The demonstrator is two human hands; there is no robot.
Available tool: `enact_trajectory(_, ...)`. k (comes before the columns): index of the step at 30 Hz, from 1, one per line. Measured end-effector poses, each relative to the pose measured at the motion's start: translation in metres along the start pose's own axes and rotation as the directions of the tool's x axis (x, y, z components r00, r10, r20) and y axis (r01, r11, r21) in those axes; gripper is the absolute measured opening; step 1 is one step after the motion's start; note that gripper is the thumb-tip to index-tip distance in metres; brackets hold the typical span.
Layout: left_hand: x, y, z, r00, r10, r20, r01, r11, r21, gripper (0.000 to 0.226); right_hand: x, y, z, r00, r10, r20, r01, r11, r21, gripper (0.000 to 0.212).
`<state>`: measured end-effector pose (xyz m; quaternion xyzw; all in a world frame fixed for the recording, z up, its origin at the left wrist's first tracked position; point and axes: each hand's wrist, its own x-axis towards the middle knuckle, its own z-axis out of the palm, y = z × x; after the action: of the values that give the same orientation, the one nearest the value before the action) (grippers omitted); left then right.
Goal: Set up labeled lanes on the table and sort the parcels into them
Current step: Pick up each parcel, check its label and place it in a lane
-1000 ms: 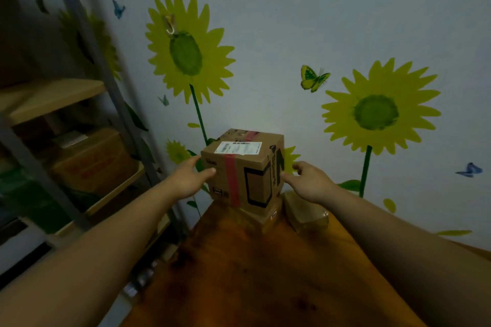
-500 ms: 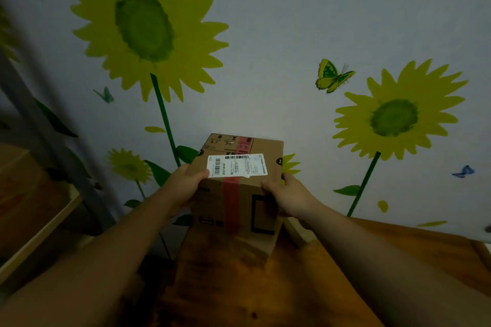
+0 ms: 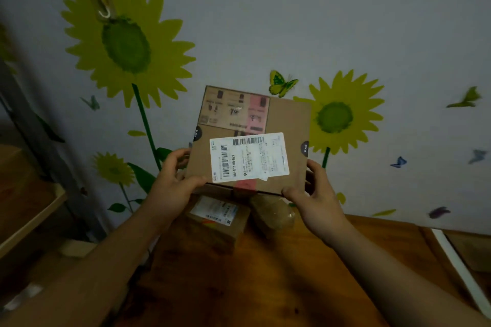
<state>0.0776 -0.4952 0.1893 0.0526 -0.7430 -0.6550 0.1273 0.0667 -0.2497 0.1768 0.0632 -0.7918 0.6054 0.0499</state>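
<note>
fingers (image 3: 174,160) of the left hand (image 3: 172,191) curl round the left edge of the cardboard box (image 3: 288,125), thumb on its face; right hand (image 3: 317,199) grips the right edge likewise, box held up above the table (image 3: 265,287), its one white label (image 3: 249,156) facing the camera. below, partly hidden by its lower edge, two more parcels lie side by side at the table's far end: a small labelled carton (image 3: 220,223) and a brown wrapped bundle (image 3: 272,214). three parcels in all; sunflower wall (image 3: 265,21) behind, shelf (image 3: 32,210) at left.

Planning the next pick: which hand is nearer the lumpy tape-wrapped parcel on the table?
Right. The right hand grips the lifted box just above the parcel; the left hand grips its opposite edge, farther away.
</note>
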Motion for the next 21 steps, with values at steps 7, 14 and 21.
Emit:
enact_trajectory(7,-0.088,0.050,0.081,0.986,0.164,-0.015,-0.164,0.987,0.000,0.055,-0.065,-0.005,-0.096,0.995,-0.053,-0.083,0.054,0.999,0.010,0.075)
enact_trajectory(14,-0.139,0.077,0.168,0.968,0.200,0.153,-0.196,0.980,-0.042,0.056,-0.137,-0.009,-0.196,0.971,-0.024,-0.237,0.023,1.000,-0.003,0.068)
enact_trajectory(21,-0.166,0.110,0.254,0.851,0.307,0.427,-0.227,0.947,-0.228,0.049,-0.211,-0.040,-0.275,0.825,-0.035,-0.564,0.002,0.998,-0.060,0.064)
